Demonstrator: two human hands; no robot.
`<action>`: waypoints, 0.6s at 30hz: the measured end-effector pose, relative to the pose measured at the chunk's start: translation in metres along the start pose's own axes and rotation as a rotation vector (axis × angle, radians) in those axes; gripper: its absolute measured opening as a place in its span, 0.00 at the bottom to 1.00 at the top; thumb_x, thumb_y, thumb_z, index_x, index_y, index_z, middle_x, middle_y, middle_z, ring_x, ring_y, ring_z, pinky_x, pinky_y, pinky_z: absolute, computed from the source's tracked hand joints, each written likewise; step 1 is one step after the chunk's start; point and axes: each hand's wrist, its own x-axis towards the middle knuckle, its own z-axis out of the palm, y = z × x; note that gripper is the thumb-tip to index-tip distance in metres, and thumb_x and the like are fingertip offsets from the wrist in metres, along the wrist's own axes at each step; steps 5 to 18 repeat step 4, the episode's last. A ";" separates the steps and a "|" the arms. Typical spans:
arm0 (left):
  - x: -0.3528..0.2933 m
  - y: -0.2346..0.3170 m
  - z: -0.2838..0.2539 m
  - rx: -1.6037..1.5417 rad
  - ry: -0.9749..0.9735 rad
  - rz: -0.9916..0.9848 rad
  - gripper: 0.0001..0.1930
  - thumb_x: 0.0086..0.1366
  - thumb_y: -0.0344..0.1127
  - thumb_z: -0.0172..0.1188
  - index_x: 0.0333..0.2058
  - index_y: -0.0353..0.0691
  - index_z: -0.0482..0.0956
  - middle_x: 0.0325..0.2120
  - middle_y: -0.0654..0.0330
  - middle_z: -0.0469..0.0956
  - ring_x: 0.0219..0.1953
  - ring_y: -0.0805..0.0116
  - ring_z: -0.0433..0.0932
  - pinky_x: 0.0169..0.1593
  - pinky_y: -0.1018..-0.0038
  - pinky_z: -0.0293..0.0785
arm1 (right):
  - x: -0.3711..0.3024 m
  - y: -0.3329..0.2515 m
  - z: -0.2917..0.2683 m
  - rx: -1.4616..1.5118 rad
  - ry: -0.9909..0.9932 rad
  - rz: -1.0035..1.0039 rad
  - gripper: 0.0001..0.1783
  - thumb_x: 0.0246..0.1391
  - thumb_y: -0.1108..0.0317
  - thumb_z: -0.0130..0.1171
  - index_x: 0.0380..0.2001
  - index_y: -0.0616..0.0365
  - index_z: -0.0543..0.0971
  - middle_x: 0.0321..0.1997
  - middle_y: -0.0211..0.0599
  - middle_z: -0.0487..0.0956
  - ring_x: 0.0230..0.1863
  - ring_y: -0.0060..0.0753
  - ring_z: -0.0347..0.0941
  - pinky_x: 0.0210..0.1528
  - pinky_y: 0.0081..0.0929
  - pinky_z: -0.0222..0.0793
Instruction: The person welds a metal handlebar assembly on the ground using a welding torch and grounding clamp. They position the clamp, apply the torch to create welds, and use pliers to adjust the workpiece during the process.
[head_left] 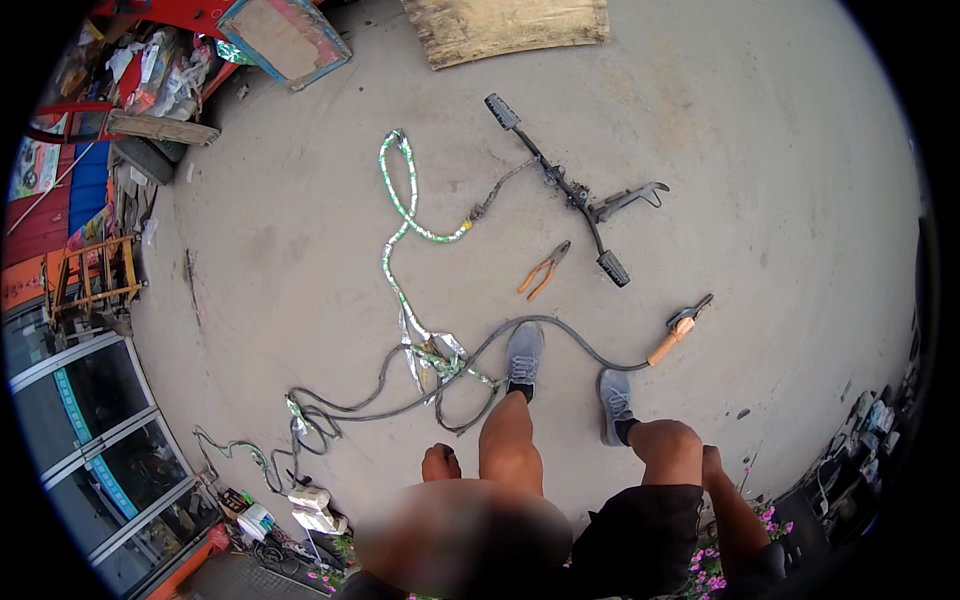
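Observation:
My left hand (440, 463) hangs beside my left knee, its fingers curled and nothing seen in them. By my right knee is my right hand (712, 460), its fingers mostly hidden. On the ground ahead lies a black motorcycle footrest bar (577, 195) with rubber pegs and a side stand. Pliers with orange handles (543, 271) lie nearer to me. An electrode holder with an orange grip (672, 340) rests beyond my right shoe, joined to a black cable (590, 345). A cable wrapped in silver and green foil (388, 255) ends in a clamp-like piece touching the bar.
Coiled cable (320, 415) spreads around my left shoe (524, 352) and to the left. Glass doors (105, 430), a wooden frame (95, 270) and a heap of clutter (165, 80) line the left. A wooden board (508, 30) lies far ahead. Pink flowers (708, 570) grow behind me.

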 end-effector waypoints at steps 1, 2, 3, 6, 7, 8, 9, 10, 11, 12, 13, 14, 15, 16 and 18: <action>-0.042 -0.005 -0.015 -0.045 0.009 -0.121 0.05 0.55 0.27 0.57 0.29 0.33 0.78 0.27 0.45 0.79 0.32 0.45 0.79 0.38 0.57 0.75 | -0.054 -0.080 0.001 -0.117 -0.002 0.089 0.13 0.53 0.66 0.58 0.24 0.67 0.78 0.23 0.40 0.78 0.19 0.31 0.74 0.20 0.33 0.69; -0.080 -0.009 -0.027 -0.100 -0.011 -0.221 0.05 0.54 0.26 0.56 0.30 0.34 0.79 0.27 0.45 0.81 0.32 0.46 0.81 0.39 0.57 0.76 | -0.064 -0.074 -0.012 -0.110 -0.011 0.121 0.11 0.53 0.67 0.57 0.29 0.68 0.77 0.23 0.40 0.77 0.19 0.34 0.75 0.19 0.34 0.72; -0.110 -0.031 -0.028 -0.016 -0.022 -0.127 0.06 0.53 0.27 0.56 0.30 0.34 0.80 0.27 0.45 0.81 0.32 0.46 0.81 0.39 0.58 0.77 | -0.079 -0.061 -0.017 0.013 -0.004 0.211 0.13 0.54 0.68 0.56 0.36 0.70 0.75 0.25 0.42 0.77 0.20 0.36 0.76 0.20 0.36 0.75; -0.143 -0.056 -0.024 0.063 -0.022 -0.048 0.08 0.53 0.28 0.57 0.30 0.34 0.81 0.27 0.45 0.81 0.32 0.47 0.82 0.39 0.58 0.78 | -0.104 -0.072 -0.015 0.043 0.006 0.243 0.13 0.53 0.68 0.55 0.36 0.69 0.73 0.25 0.42 0.75 0.18 0.40 0.74 0.19 0.36 0.73; -0.143 -0.056 -0.024 0.063 -0.022 -0.048 0.08 0.53 0.28 0.57 0.30 0.34 0.81 0.27 0.45 0.81 0.32 0.47 0.82 0.39 0.58 0.78 | -0.104 -0.072 -0.015 0.043 0.006 0.243 0.13 0.53 0.68 0.55 0.36 0.69 0.73 0.25 0.42 0.75 0.18 0.40 0.74 0.19 0.36 0.73; -0.143 -0.056 -0.024 0.063 -0.022 -0.048 0.08 0.53 0.28 0.57 0.30 0.34 0.81 0.27 0.45 0.81 0.32 0.47 0.82 0.39 0.58 0.78 | -0.104 -0.072 -0.015 0.043 0.006 0.243 0.13 0.53 0.68 0.55 0.36 0.69 0.73 0.25 0.42 0.75 0.18 0.40 0.74 0.19 0.36 0.73; -0.143 -0.056 -0.024 0.063 -0.022 -0.048 0.08 0.53 0.28 0.57 0.30 0.34 0.81 0.27 0.45 0.81 0.32 0.47 0.82 0.39 0.58 0.78 | -0.104 -0.072 -0.015 0.043 0.006 0.243 0.13 0.53 0.68 0.55 0.36 0.69 0.73 0.25 0.42 0.75 0.18 0.40 0.74 0.19 0.36 0.73; -0.143 -0.056 -0.024 0.063 -0.022 -0.048 0.08 0.53 0.28 0.57 0.30 0.34 0.81 0.27 0.45 0.81 0.32 0.47 0.82 0.39 0.58 0.78 | -0.104 -0.072 -0.015 0.043 0.006 0.243 0.13 0.53 0.68 0.55 0.36 0.69 0.73 0.25 0.42 0.75 0.18 0.40 0.74 0.19 0.36 0.73; -0.143 -0.056 -0.024 0.063 -0.022 -0.048 0.08 0.53 0.28 0.57 0.30 0.34 0.81 0.27 0.45 0.81 0.32 0.47 0.82 0.39 0.58 0.78 | -0.104 -0.072 -0.015 0.043 0.006 0.243 0.13 0.53 0.68 0.55 0.36 0.69 0.73 0.25 0.42 0.75 0.18 0.40 0.74 0.19 0.36 0.73; -0.143 -0.056 -0.024 0.063 -0.022 -0.048 0.08 0.53 0.28 0.57 0.30 0.34 0.81 0.27 0.45 0.81 0.32 0.47 0.82 0.39 0.58 0.78 | -0.104 -0.072 -0.015 0.043 0.006 0.243 0.13 0.53 0.68 0.55 0.36 0.69 0.73 0.25 0.42 0.75 0.18 0.40 0.74 0.19 0.36 0.73; -0.143 -0.056 -0.024 0.063 -0.022 -0.048 0.08 0.53 0.28 0.57 0.30 0.34 0.81 0.27 0.45 0.81 0.32 0.47 0.82 0.39 0.58 0.78 | -0.104 -0.072 -0.015 0.043 0.006 0.243 0.13 0.53 0.68 0.55 0.36 0.69 0.73 0.25 0.42 0.75 0.18 0.40 0.74 0.19 0.36 0.73; -0.143 -0.056 -0.024 0.063 -0.022 -0.048 0.08 0.53 0.28 0.57 0.30 0.34 0.81 0.27 0.45 0.81 0.32 0.47 0.82 0.39 0.58 0.78 | -0.104 -0.072 -0.015 0.043 0.006 0.243 0.13 0.53 0.68 0.55 0.36 0.69 0.73 0.25 0.42 0.75 0.18 0.40 0.74 0.19 0.36 0.73; -0.143 -0.056 -0.024 0.063 -0.022 -0.048 0.08 0.53 0.28 0.57 0.30 0.34 0.81 0.27 0.45 0.81 0.32 0.47 0.82 0.39 0.58 0.78 | -0.104 -0.072 -0.015 0.043 0.006 0.243 0.13 0.53 0.68 0.55 0.36 0.69 0.73 0.25 0.42 0.75 0.18 0.40 0.74 0.19 0.36 0.73; -0.143 -0.056 -0.024 0.063 -0.022 -0.048 0.08 0.53 0.28 0.57 0.30 0.34 0.81 0.27 0.45 0.81 0.32 0.47 0.82 0.39 0.58 0.78 | -0.104 -0.072 -0.015 0.043 0.006 0.243 0.13 0.53 0.68 0.55 0.36 0.69 0.73 0.25 0.42 0.75 0.18 0.40 0.74 0.19 0.36 0.73; -0.143 -0.056 -0.024 0.063 -0.022 -0.048 0.08 0.53 0.28 0.57 0.30 0.34 0.81 0.27 0.45 0.81 0.32 0.47 0.82 0.39 0.58 0.78 | -0.104 -0.072 -0.015 0.043 0.006 0.243 0.13 0.53 0.68 0.55 0.36 0.69 0.73 0.25 0.42 0.75 0.18 0.40 0.74 0.19 0.36 0.73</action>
